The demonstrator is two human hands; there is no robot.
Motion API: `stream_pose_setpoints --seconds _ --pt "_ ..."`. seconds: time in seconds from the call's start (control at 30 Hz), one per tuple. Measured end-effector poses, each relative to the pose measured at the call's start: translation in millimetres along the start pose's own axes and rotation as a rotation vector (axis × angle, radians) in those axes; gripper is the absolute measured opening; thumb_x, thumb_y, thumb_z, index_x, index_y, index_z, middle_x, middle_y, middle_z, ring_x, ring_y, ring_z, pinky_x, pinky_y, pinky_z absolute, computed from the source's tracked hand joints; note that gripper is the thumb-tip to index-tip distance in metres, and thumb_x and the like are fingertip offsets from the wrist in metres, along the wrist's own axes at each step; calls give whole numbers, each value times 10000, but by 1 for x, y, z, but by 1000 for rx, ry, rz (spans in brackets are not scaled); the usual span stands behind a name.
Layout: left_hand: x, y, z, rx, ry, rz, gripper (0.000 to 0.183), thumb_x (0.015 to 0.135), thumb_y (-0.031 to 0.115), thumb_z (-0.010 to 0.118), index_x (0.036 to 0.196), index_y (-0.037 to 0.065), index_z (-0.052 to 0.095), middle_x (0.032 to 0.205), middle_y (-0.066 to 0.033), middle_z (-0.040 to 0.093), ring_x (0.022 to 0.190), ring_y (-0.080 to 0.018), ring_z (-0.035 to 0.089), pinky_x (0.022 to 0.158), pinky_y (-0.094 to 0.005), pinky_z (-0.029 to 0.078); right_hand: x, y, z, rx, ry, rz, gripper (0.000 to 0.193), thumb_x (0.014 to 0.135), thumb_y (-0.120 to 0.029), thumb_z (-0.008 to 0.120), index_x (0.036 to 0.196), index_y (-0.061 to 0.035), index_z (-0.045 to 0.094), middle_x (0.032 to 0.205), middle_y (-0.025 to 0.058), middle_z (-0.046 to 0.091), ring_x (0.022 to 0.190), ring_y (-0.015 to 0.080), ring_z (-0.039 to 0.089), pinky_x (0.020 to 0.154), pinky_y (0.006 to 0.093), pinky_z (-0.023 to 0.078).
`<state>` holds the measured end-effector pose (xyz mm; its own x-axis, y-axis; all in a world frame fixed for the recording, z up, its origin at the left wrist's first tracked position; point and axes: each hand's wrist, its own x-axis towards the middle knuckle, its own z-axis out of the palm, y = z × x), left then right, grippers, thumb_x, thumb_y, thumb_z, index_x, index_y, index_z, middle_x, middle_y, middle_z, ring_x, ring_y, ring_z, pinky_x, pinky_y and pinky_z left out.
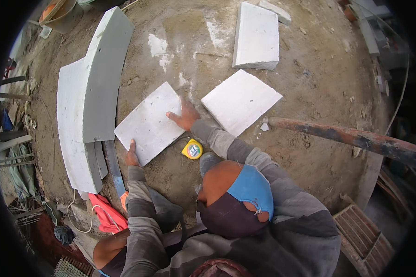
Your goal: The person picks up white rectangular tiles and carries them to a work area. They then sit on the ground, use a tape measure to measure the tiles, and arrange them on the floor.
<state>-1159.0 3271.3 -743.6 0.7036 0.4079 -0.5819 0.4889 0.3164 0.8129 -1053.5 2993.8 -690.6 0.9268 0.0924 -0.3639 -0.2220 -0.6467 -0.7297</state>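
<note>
A white lightweight concrete block (149,122) lies tilted across the middle of my view. My left hand (132,154) grips its near left edge, thumb along the side and most fingers hidden. On its right end my right hand (186,115) is closed, thumb on the top face and fingers around the edge. A yellow tape measure (192,149) rests on the dirt just below the block. Right of my right hand lies another white block (241,101), flat on the ground. Long white blocks (99,92) are stacked at the left, with a handsaw (113,168) beside them.
Farther off stand a larger white block (256,37) and a small offcut (276,12). A rusty pipe (342,134) reaches in from the right. A red cloth (107,214) lies near the saw's orange handle. Top left is a bucket (62,16); a metal grate (363,233) sits lower right.
</note>
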Motion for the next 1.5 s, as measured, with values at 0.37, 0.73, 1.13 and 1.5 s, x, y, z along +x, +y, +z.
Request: stream_pose_setpoints --seconds 0.37,0.73,1.13,1.5 --pt "-109 111 -50 102 176 160 699 802 80 717 1365 -59 326 1254 -182 533 1061 -268 581 910 -376 478 -42 -46 22 213 -192 -145 1033 778 -681 563 1417 68 250 1373 314 380 1306 405 361 1072 426 321" --pt "-137 181 -92 931 517 345 733 580 123 814 1218 -59 501 1110 -235 603 1018 -331 588 917 -371 443 1 48 -162 -697 675 102 734 763 -424 717 1319 -40 431 1268 169 520 1223 313 453 1068 461 272" --pt "-140 190 -67 975 563 245 799 572 175 818 1255 -21 454 1176 -284 562 1092 -401 554 935 -437 436 -8 131 -235 -417 -63 449 948 622 -712 693 1033 140 629 995 315 642 933 393 653 812 436 512" --pt "-133 185 -68 1100 671 184 835 581 221 834 1300 79 434 1224 -229 546 1122 -395 533 931 -465 439 -46 63 -205 -358 132 10 939 651 -535 798 1195 148 454 1001 282 630 875 358 653 801 407 521"
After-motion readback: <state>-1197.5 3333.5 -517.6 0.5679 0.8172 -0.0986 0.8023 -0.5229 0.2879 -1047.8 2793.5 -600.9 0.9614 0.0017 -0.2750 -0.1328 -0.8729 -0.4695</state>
